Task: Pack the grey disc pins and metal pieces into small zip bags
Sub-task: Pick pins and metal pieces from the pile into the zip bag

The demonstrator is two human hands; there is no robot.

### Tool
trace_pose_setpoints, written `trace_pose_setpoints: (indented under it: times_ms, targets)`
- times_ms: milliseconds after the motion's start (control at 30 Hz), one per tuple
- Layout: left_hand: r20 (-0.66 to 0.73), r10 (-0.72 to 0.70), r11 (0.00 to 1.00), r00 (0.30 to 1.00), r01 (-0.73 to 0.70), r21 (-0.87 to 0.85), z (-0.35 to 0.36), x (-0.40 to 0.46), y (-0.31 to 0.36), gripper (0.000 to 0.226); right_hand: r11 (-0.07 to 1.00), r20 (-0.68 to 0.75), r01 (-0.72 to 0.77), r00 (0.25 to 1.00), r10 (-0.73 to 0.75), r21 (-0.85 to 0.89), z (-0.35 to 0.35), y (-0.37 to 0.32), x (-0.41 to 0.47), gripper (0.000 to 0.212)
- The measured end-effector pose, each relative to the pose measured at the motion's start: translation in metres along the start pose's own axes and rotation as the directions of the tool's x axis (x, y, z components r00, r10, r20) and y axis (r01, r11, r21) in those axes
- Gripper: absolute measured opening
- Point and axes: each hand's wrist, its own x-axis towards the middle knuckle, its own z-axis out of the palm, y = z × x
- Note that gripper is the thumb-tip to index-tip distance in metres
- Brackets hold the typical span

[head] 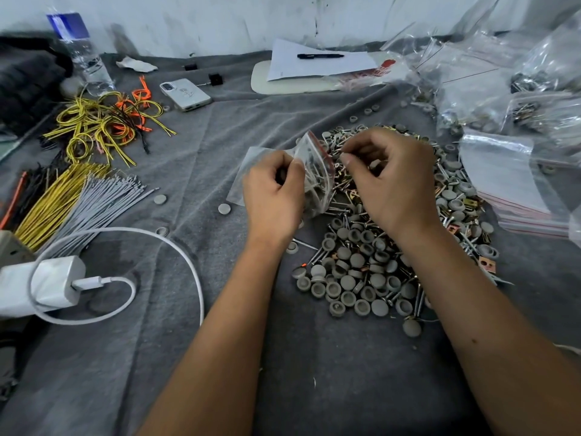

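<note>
A grey cloth (pixel 220 146) covers the whole work surface in front of me, creased in long folds. The big heap of grey disc pins (pixel 355 278) and metal pieces (pixel 452 229) is my landmark: it lies right of centre on the cloth, discs, screws and coppery brackets all mixed. Past the heap's far right side sit bulging clear bags (pixel 490 89) already holding parts, and just right of it a flat stack of empty zip bags (pixel 515 190) with red strips. Far left of the heap lie bundles of yellow, grey and orange wires (pixel 78 184), and nearer me on that side a white charger (pixel 53 283) with its looping cable. Beyond the heap, towards the wall, are a sheet of paper (pixel 317 62) with a black pen (pixel 319 56) on it, a phone (pixel 185 94) and a water bottle (pixel 82 51).

My left hand (pixel 273 196) grips a small zip bag (pixel 309 174) at the heap's left edge, mouth turned towards the heap, screws showing inside. My right hand (pixel 393 180) hovers over the heap's far part, fingers curled, thumb and forefinger pinched at the bag's mouth; I cannot tell what they hold.
</note>
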Motion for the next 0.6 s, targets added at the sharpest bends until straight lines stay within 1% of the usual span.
trace_pose_setpoints:
  times_ms: [67, 133, 167, 233, 300, 333, 400, 500, 600]
  targets:
    - [-0.049, 0.0, 1.0, 0.999, -0.001, -0.027, -0.001, 0.001, 0.0, 0.033, 0.997, -0.027, -0.034, 0.999, 0.033, -0.072, -0.001, 0.004, 0.001, 0.007]
    - [-0.1, -0.019, 0.998, 0.995, 0.014, -0.056, -0.003, 0.002, 0.0, 0.031, 0.984, -0.01, -0.057, 0.998, 0.056, -0.172, -0.002, 0.008, 0.002, 0.008]
    - [-0.125, -0.04, 0.997, 0.991, 0.03, -0.077, -0.004, 0.003, -0.001, 0.032, 0.973, 0.026, -0.066, 0.997, 0.073, -0.219, -0.003, 0.011, 0.002, 0.01]
    - [-0.173, -0.09, 0.99, 0.981, 0.069, -0.123, -0.005, 0.005, -0.002, 0.036, 0.945, 0.148, -0.044, 0.984, 0.096, -0.324, -0.003, 0.014, 0.002, 0.016]
    - [-0.201, -0.124, 0.985, 0.972, 0.096, -0.145, -0.006, 0.008, -0.004, 0.036, 0.908, 0.304, 0.054, 0.949, 0.082, -0.415, -0.001, 0.014, 0.001, 0.021]
    - [-0.204, -0.133, 0.983, 0.97, 0.103, -0.151, -0.006, 0.008, -0.005, 0.034, 0.896, 0.369, 0.109, 0.927, 0.065, -0.431, 0.0, 0.012, 0.0, 0.023]
    - [-0.198, -0.141, 0.981, 0.97, 0.109, -0.162, -0.006, 0.008, -0.005, 0.029, 0.891, 0.443, 0.169, 0.895, 0.04, -0.422, 0.001, 0.01, -0.001, 0.025]
    - [-0.19, -0.132, 0.982, 0.973, 0.102, -0.16, -0.006, 0.007, -0.004, 0.027, 0.907, 0.49, 0.155, 0.87, 0.062, -0.391, 0.001, 0.008, 0.0, 0.024]
    - [-0.189, -0.133, 0.981, 0.973, 0.103, -0.163, -0.005, 0.007, -0.005, 0.029, 0.902, 0.51, 0.144, 0.855, 0.092, -0.406, 0.0, 0.01, 0.002, 0.023]
